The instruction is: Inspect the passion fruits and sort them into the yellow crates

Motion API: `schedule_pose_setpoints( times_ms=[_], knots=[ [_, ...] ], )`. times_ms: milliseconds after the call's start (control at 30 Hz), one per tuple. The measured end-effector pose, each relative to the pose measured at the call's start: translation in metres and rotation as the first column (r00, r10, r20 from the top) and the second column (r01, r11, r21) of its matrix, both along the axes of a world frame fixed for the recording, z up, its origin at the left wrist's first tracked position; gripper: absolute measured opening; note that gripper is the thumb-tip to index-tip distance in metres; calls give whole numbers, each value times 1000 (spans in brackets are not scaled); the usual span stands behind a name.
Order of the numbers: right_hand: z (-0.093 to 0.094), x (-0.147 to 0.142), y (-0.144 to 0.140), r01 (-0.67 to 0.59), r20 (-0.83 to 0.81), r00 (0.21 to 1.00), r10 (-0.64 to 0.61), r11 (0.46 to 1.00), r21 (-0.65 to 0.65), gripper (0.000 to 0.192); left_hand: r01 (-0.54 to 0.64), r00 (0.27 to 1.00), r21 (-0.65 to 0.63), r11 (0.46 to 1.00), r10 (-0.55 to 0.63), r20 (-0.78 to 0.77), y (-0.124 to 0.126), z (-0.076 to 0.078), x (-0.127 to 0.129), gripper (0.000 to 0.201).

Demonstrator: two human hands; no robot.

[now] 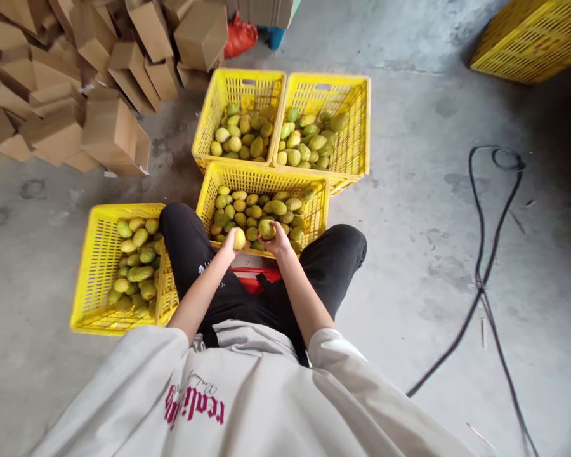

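My left hand [229, 245] is closed around a small yellow mango [238, 238]. Beside it, my right hand [279, 240] grips a rounder, greener mango [266, 229]. Both hands are over the near edge of a yellow plastic crate [321, 209] that stands between my knees. Many green and yellow mangoes [252, 211] lie in that crate. The two held mangoes are a short way apart, and my fingers are partly hidden around them.
Behind stand two more yellow crates of mangoes, a left one [204, 120] and a right one [356, 143]. Another crate [88, 273] is by my left knee. Cardboard boxes [111, 130] are piled far left. A black cable [480, 254] lies on the floor at right.
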State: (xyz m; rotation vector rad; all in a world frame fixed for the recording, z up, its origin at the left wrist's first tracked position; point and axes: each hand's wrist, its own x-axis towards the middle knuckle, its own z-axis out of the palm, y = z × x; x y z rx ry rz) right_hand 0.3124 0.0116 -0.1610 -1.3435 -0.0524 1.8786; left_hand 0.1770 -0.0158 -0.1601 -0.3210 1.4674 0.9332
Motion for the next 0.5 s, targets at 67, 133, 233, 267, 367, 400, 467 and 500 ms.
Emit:
schedule_pose_setpoints(
  times_ms=[67, 133, 233, 267, 367, 400, 467, 500],
  knots=[
    [22, -16, 41, 45, -94, 995, -36, 995, 94, 15, 5, 1000, 1, 1000, -5, -18, -2, -1, -4, 17],
    [48, -28, 81, 122, -286, 958, -23, 935, 333, 26, 10, 999, 24, 1000, -9, -34, -3, -1, -8, 16],
    [69, -32, 111, 157, -291, 957, 1, 839, 521, 39, 35, 998, 40, 999, -33, -47, -2, -2, -10, 15],
    [68, -28, 108, 118, -215, 976, 10, 813, 571, 42, 48, 998, 36, 998, -46, -47, -1, -2, -9, 15],
    [44, -8, 62, -368, 419, 894, 157, 790, 489, 49, 89, 995, 21, 996, -88, -43, -3, -2, -6, 15],
    [33, -1, 38, -626, 713, 637, 293, 736, 257, 49, 105, 994, 20, 994, -104, -40, -4, 0, -4, 15],
    [11, 8, -5, -719, 804, 446, 394, 692, 60, 44, 140, 990, 34, 990, -139, -32, -5, 5, 0, 14],
    [2, 9, -21, -742, 825, 377, 422, 670, -3, 40, 158, 987, 54, 986, -157, -27, -2, 9, 3, 14]
  ],
)
